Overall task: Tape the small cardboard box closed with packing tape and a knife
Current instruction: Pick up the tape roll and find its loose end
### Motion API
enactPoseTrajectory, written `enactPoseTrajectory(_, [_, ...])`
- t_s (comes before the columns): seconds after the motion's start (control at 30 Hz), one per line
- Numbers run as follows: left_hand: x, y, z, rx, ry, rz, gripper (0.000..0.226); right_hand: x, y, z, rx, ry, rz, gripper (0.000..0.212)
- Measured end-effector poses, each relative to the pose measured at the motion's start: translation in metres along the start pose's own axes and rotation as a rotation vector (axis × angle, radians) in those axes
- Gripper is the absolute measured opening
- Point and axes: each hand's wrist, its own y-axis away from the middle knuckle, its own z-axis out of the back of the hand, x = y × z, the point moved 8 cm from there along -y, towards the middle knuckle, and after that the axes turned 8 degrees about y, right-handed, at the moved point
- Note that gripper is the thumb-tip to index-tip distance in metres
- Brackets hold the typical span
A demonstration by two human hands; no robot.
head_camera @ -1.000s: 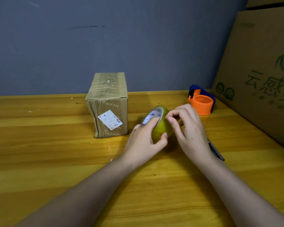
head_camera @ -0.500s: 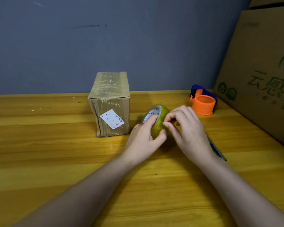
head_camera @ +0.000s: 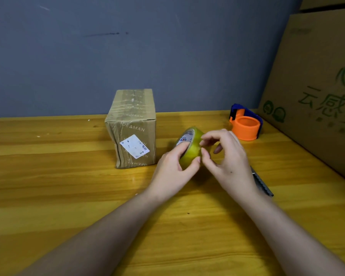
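Cardboard box (head_camera: 132,128) stands on end on the wooden table (head_camera: 48,176), near the back wall and just left of the hands, with old tape across its top and a white label (head_camera: 134,146) on its near face. Nothing touches it. The roll of tape (head_camera: 191,148) is propped on edge to its right, gripped by the left hand (head_camera: 172,170), thumb on the outer band and fingers across the printed core. The right hand (head_camera: 225,158) pinches at the roll's surface with thumb and forefinger, seemingly picking for the loose end; whether any tape has lifted cannot be told.

The likely trouble is the end itself: clear tape hides its edge, and a nail dragged at an angle could split off a narrow sliver instead of the full width. The roll could also twist out of the left hand's hold. The knife (head_camera: 262,184) lies partly hidden under the right wrist, so a careless pull backward might catch it. An orange dispenser (head_camera: 245,127) sits unused behind.
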Motion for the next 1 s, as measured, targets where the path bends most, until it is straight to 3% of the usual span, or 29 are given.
enactPoseTrajectory(0.33, [-0.005,0.001,-0.002,0.031,-0.031,-0.053,0.038,-0.006,-0.001,0.001,-0.022,0.033,-0.032,0.014])
enactPoseTrajectory(0.5, [-0.011,0.006,-0.002,0.052,-0.246,-0.056,0.051,-0.009,0.001,0.009,-0.086,0.127,-0.047,0.014])
enactPoseTrajectory(0.73, [-0.007,0.003,-0.005,0.071,0.041,0.004,0.021,0.008,-0.002,0.013,-0.131,0.387,0.117,0.017])
enactPoseTrajectory(1.0, [-0.013,-0.001,-0.007,0.089,0.148,0.03,0.028,0.021,-0.003,0.021,-0.048,0.406,0.151,0.017])
